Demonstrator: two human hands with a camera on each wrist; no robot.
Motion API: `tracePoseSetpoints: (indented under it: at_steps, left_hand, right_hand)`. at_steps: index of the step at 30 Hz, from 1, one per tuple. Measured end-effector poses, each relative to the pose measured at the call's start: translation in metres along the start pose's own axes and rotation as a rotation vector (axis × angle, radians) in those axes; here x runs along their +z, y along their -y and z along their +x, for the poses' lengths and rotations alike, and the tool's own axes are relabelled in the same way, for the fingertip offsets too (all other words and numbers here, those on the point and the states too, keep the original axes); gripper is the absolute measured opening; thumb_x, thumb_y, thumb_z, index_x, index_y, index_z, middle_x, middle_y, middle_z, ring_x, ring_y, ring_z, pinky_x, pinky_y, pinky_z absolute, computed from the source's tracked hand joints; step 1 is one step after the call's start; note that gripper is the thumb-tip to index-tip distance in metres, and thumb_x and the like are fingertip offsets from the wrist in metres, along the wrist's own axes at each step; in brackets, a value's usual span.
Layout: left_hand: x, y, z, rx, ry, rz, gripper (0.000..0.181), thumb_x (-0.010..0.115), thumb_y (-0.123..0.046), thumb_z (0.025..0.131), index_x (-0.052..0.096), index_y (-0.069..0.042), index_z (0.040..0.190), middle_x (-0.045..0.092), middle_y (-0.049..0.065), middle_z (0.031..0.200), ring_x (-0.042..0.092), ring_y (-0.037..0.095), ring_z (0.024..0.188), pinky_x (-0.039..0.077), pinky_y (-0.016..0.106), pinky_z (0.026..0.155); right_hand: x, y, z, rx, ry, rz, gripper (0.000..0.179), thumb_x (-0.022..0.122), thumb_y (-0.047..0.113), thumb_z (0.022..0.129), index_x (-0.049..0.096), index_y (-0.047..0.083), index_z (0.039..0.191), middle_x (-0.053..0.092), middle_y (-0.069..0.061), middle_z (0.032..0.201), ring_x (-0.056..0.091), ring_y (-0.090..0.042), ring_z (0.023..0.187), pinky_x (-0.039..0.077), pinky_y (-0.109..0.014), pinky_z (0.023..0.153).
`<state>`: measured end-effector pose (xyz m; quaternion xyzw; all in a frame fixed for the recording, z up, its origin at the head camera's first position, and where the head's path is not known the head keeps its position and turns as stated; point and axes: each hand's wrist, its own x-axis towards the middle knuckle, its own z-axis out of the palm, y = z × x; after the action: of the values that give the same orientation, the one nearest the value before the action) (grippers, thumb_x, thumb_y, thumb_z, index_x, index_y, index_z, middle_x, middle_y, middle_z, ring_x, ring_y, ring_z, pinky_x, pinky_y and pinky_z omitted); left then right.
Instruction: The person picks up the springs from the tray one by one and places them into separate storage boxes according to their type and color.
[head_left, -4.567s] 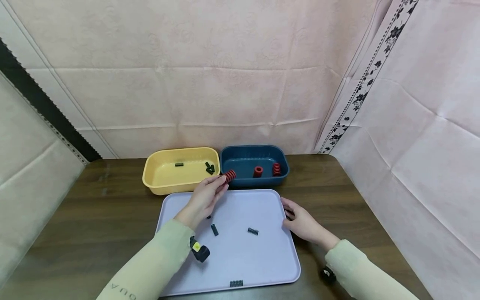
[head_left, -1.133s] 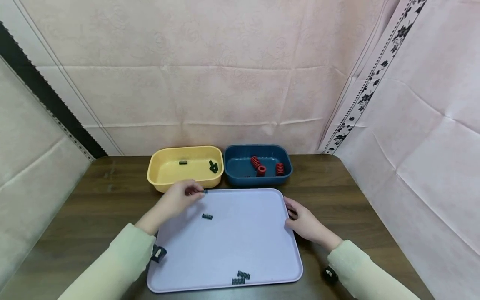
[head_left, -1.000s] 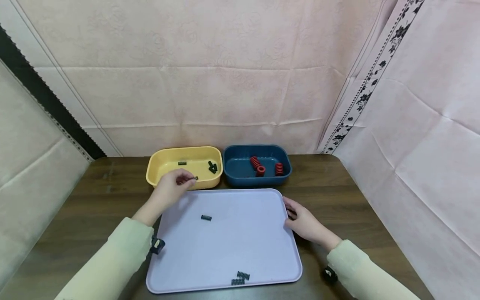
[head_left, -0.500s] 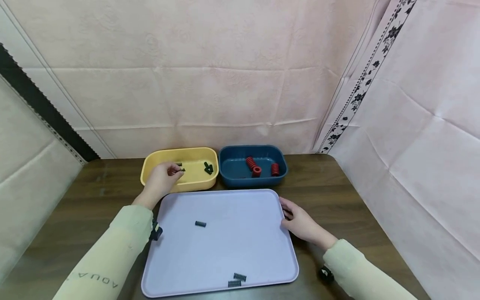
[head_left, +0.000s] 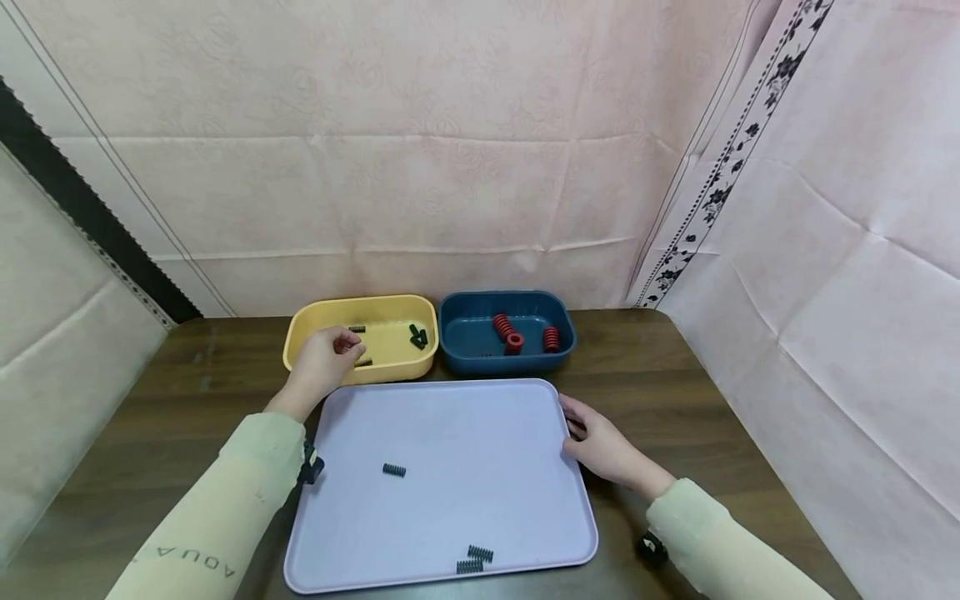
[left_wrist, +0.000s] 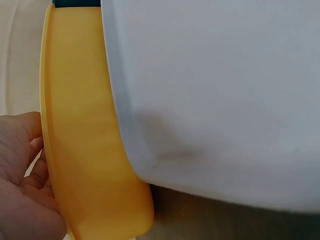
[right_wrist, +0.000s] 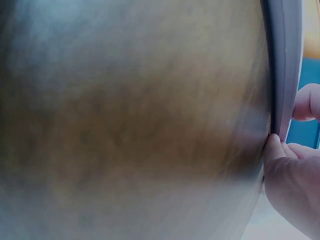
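Observation:
My left hand (head_left: 322,360) hangs over the left side of the yellow bin (head_left: 322,312), fingers loosely curled with nothing between them. A small dark green spring (head_left: 363,362) lies in the bin just below the fingertips; another spring (head_left: 357,329) lies farther back. At the right edge of the lilac tray (head_left: 450,500), my right hand (head_left: 603,442) grips the rim, thumb and fingers on it in the right wrist view. One dark green spring (head_left: 393,470) is on the tray's left half. Two more springs (head_left: 480,553) lie close together near its front edge.
Several dark green springs (head_left: 418,337) sit at the yellow bin's right end. Beside it stands a blue bin (head_left: 480,365) with thick red springs (head_left: 551,339) inside. Both bins are behind the tray on a wooden table (head_left: 637,358), against a cloth-covered wall (head_left: 450,167).
My left hand carried a small green spring from the tray over the yellow bin and let it go. The lone spring on the tray rolled toward the front. The right hand stayed at the rim.

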<state>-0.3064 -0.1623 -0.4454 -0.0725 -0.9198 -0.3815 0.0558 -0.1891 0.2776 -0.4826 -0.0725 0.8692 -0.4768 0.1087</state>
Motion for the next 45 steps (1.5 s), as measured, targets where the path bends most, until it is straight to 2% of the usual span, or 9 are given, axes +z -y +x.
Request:
tracePoseSetpoints:
  at_steps: [8, 14, 17, 20, 26, 30, 39, 42, 45]
  left_hand:
    - [-0.001, 0.001, -0.007, 0.024, 0.0, -0.012, 0.023, 0.066, -0.029, 0.093, 0.064, -0.008, 0.103, 0.062, 0.009, 0.097, 0.056, 0.024, 0.086, 0.05, 0.036, 0.071]
    - [-0.004, -0.008, -0.027, 0.16, 0.023, -0.03, 0.032, 0.072, -0.032, 0.088, 0.065, -0.007, 0.107, 0.062, 0.008, 0.103, 0.058, 0.023, 0.091, 0.05, 0.04, 0.078]
    - [-0.005, -0.014, -0.045, 0.238, 0.086, -0.046, 0.031, 0.076, -0.028, 0.085, 0.067, -0.007, 0.106, 0.063, 0.006, 0.103, 0.059, 0.02, 0.09, 0.051, 0.038, 0.078]
    - [-0.006, -0.016, -0.065, 0.285, 0.169, -0.032, 0.03, 0.078, -0.029, 0.083, 0.068, -0.011, 0.105, 0.064, 0.001, 0.1, 0.06, 0.018, 0.087, 0.051, 0.037, 0.077]
    - [-0.007, -0.019, -0.105, 0.292, 0.359, 0.014, 0.035, 0.081, -0.035, 0.079, 0.068, -0.015, 0.104, 0.064, -0.001, 0.098, 0.06, 0.019, 0.089, 0.051, 0.036, 0.079]
    - [-0.006, -0.017, -0.125, 0.298, 0.479, 0.009, 0.039, 0.083, -0.04, 0.075, 0.068, -0.015, 0.102, 0.061, -0.004, 0.094, 0.057, 0.015, 0.087, 0.05, 0.032, 0.077]
    - [0.0, -0.012, -0.153, 0.295, 0.702, -0.014, 0.031, 0.085, -0.039, 0.07, 0.065, -0.023, 0.087, 0.056, -0.008, 0.081, 0.052, 0.008, 0.076, 0.045, 0.024, 0.067]
    - [0.001, -0.013, -0.158, 0.307, 0.735, 0.004, 0.029, 0.086, -0.038, 0.068, 0.064, -0.025, 0.081, 0.055, -0.009, 0.077, 0.051, 0.006, 0.073, 0.044, 0.022, 0.065]
    - [0.001, -0.017, -0.163, 0.326, 0.737, 0.023, 0.028, 0.087, -0.036, 0.067, 0.063, -0.025, 0.077, 0.054, -0.011, 0.075, 0.05, 0.005, 0.071, 0.044, 0.021, 0.064]
  right_hand:
    - [0.0, -0.004, 0.002, 0.011, -0.002, -0.02, 0.071, 0.061, 0.0, 0.089, 0.029, 0.006, 0.151, 0.038, -0.015, 0.148, 0.041, -0.028, 0.133, 0.037, -0.043, 0.104]
    - [-0.001, -0.006, 0.003, 0.002, -0.001, -0.015, 0.071, 0.061, -0.001, 0.088, 0.029, 0.006, 0.151, 0.039, -0.016, 0.148, 0.041, -0.028, 0.133, 0.036, -0.043, 0.104]
    - [-0.001, -0.001, 0.001, -0.011, 0.008, -0.004, 0.071, 0.061, -0.002, 0.088, 0.028, 0.003, 0.15, 0.038, -0.019, 0.148, 0.041, -0.031, 0.133, 0.036, -0.045, 0.104]
    - [0.0, -0.001, 0.003, -0.014, 0.011, -0.002, 0.071, 0.061, -0.002, 0.088, 0.028, 0.003, 0.15, 0.038, -0.019, 0.148, 0.041, -0.03, 0.133, 0.036, -0.045, 0.104]
    - [-0.001, -0.004, 0.004, -0.021, 0.018, 0.013, 0.072, 0.062, -0.001, 0.088, 0.027, 0.003, 0.151, 0.035, -0.021, 0.149, 0.039, -0.032, 0.134, 0.036, -0.047, 0.104]
    - [-0.002, -0.003, 0.003, -0.016, 0.017, 0.001, 0.072, 0.062, 0.0, 0.089, 0.026, 0.003, 0.151, 0.035, -0.021, 0.149, 0.04, -0.033, 0.133, 0.037, -0.046, 0.103]
    - [-0.002, -0.004, 0.002, 0.014, 0.019, -0.028, 0.071, 0.06, 0.0, 0.09, 0.026, 0.006, 0.152, 0.035, -0.016, 0.151, 0.04, -0.028, 0.134, 0.037, -0.042, 0.103]
    - [-0.002, -0.004, 0.002, 0.008, 0.018, -0.029, 0.071, 0.06, 0.0, 0.089, 0.026, 0.005, 0.152, 0.035, -0.016, 0.15, 0.04, -0.028, 0.134, 0.037, -0.042, 0.103]
    - [-0.002, -0.003, 0.002, 0.007, 0.016, -0.026, 0.071, 0.06, -0.001, 0.089, 0.026, 0.005, 0.151, 0.036, -0.015, 0.15, 0.04, -0.027, 0.134, 0.037, -0.042, 0.103]
